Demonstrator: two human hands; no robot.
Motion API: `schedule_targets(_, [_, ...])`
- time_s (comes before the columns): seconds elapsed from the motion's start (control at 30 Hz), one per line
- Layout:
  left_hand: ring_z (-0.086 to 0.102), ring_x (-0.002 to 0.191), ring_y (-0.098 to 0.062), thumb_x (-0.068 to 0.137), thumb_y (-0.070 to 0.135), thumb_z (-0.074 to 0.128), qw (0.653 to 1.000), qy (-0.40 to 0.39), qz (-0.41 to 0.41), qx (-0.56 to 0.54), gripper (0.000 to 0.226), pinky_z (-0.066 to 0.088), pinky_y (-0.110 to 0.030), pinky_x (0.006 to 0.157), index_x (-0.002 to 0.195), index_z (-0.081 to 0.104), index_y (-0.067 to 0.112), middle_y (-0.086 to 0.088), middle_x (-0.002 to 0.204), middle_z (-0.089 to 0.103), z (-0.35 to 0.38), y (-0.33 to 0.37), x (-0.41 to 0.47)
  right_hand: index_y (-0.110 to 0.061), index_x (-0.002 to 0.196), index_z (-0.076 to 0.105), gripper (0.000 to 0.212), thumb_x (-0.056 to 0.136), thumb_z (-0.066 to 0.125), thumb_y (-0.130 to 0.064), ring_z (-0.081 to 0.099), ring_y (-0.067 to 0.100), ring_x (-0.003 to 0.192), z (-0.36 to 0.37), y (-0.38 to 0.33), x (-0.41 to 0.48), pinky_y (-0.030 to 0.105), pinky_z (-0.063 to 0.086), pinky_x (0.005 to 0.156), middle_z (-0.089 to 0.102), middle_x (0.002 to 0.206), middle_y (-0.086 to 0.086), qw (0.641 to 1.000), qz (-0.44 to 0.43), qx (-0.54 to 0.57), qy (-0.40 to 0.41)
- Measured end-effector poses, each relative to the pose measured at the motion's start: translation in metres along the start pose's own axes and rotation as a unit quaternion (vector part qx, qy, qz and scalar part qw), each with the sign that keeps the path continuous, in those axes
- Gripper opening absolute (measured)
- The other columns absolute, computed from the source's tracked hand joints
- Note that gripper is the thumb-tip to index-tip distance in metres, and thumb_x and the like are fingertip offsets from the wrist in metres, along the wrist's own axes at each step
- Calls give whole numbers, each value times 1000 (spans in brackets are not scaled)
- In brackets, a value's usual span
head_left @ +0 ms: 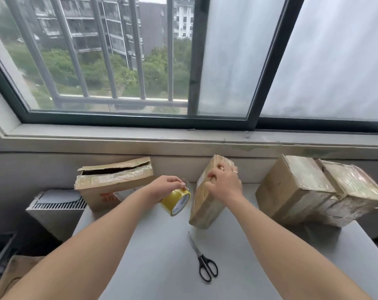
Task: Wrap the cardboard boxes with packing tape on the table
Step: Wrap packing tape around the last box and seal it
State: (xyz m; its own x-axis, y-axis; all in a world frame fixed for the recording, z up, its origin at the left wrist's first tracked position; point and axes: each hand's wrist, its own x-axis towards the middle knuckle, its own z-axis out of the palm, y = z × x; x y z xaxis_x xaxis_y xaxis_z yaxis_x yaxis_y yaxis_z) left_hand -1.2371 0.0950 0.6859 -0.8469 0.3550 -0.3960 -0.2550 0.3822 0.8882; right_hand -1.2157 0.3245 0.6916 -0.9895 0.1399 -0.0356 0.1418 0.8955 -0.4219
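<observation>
**Taping step at a smooth grey bench [162, 245] under a barred window, head view.** The small brown cardboard box [205, 210] is a flat slab with glossy tape across its faces. It stands on one short end at the middle of the bench, with its long axis near upright and leaning away toward the wall. The right hand [223, 184] grips its upper part from the near side, fingers curled over the top edge, and steadies it.

Just to the left, close beside the box but apparently not touching it, the left hand [165, 187] holds the roll of yellow packing tape [176, 202] from above. Its fingertips pinch at the roll's upper rim, and the white printed core faces the camera. A faint clear film shows at those fingertips. It is probably the free end, though it is too thin to be sure.

The coming move turns on this short gap. The box lies to the right of the roll, so the tape must likely be drawn rightward onto the face below the right hand.

Black-handled steel scissors [203, 263] lie closed on the bench nearer the person, closer to the right arm. An open, crumpled cardboard carton [112, 185] sits at the rear left. At the right, two tape-wrapped cardboard boxes [296, 191] touch side by side, their surfaces shiny and wrinkled.
</observation>
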Motion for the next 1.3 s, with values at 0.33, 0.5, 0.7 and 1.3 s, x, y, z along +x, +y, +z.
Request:
schedule_targets(0.33, [55,70,-15,101,27,64,998,-57,8,23,16,43,-26,62,95,75,17,-1,90,68,111,45,42,-33,137,54,50,87,61,-37,30,27,140,-63,135,-9,47,44,103,34,153,-3,983,-35,-182,-9])
schedule_targets(0.5, [54,76,-16,99,28,65,994,-92,7,56,13,43,-24,63,97,75,20,1,88,64,130,55,46,-35,138,53,46,92,58,-36,26,24,147,-56,167,-15,56,27,118,28,160,-4,984,-26,-167,-62])
schedule_targets(0.7, [55,81,-20,83,27,66,994,-85,31,64,11,41,-33,72,89,75,28,0,91,66,112,68,44,-28,132,56,37,100,48,-43,44,27,133,-55,139,0,58,29,114,50,142,-1,987,-6,-161,1])
schedule_targets(1.3, [68,105,-26,81,38,72,995,50,45,76,15,54,-44,92,96,74,39,-8,110,73,-84,4,-6,-22,89,77,14,86,80,-36,69,6,81,15,-119,49,25,56,74,74,82,-9,969,-187,139,-87])
